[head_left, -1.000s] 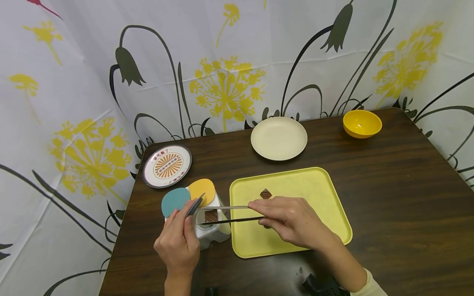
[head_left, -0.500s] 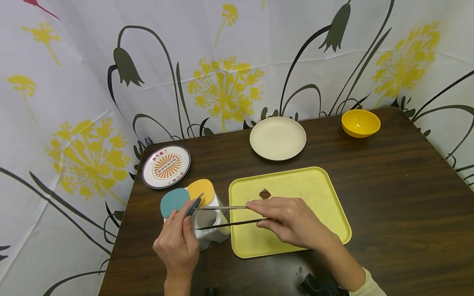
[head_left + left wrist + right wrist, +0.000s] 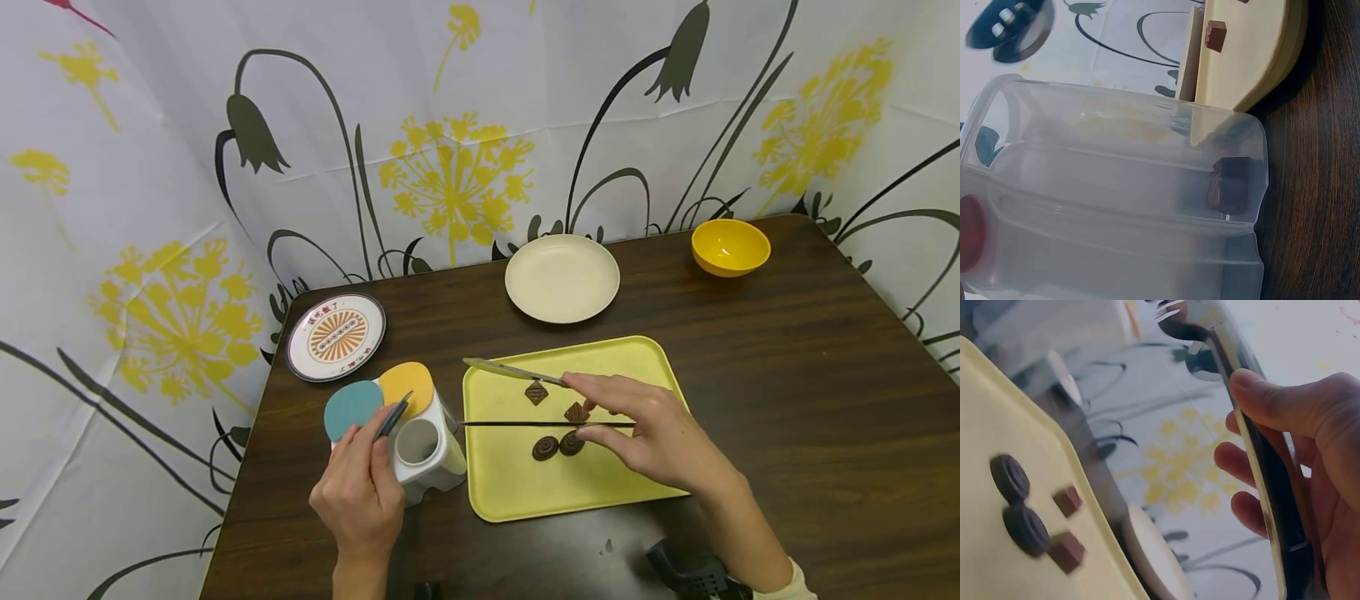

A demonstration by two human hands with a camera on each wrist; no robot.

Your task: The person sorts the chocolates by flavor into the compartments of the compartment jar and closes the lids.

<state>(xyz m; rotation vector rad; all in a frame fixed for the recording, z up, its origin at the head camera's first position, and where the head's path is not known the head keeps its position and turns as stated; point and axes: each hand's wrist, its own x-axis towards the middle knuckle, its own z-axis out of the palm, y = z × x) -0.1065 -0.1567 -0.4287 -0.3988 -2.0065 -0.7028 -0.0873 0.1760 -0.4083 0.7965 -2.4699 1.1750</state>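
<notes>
My left hand (image 3: pixel 360 492) pinches the raised dark blue lid (image 3: pixel 394 417) of a white several-part container (image 3: pixel 442 475), whose teal and yellow lids lie beside it. One round compartment stands uncovered. Through the clear wall in the left wrist view, a brown chocolate (image 3: pixel 1230 185) shows at the bottom. My right hand (image 3: pixel 660 433) holds metal tongs (image 3: pixel 517 369) spread wide over the yellow tray (image 3: pixel 510 496), with a forked tip in the right wrist view. Below them lie two square chocolates (image 3: pixel 536 392) and two round dark chocolates (image 3: pixel 545 448); nothing is gripped between the arms.
A patterned plate (image 3: pixel 307 352) lies behind the container at the left. Beyond the tray is a cream plate (image 3: pixel 562 279), and a yellow bowl (image 3: pixel 731 250) stands back right. A black object (image 3: pixel 693 571) sits by the front edge. A flowered curtain (image 3: pixel 465 67) hangs behind the table.
The chocolate between the tongs over the container has left them, and the tongs have spread. My right hand has moved them right, over the tray. My left hand has stayed at the lid.
</notes>
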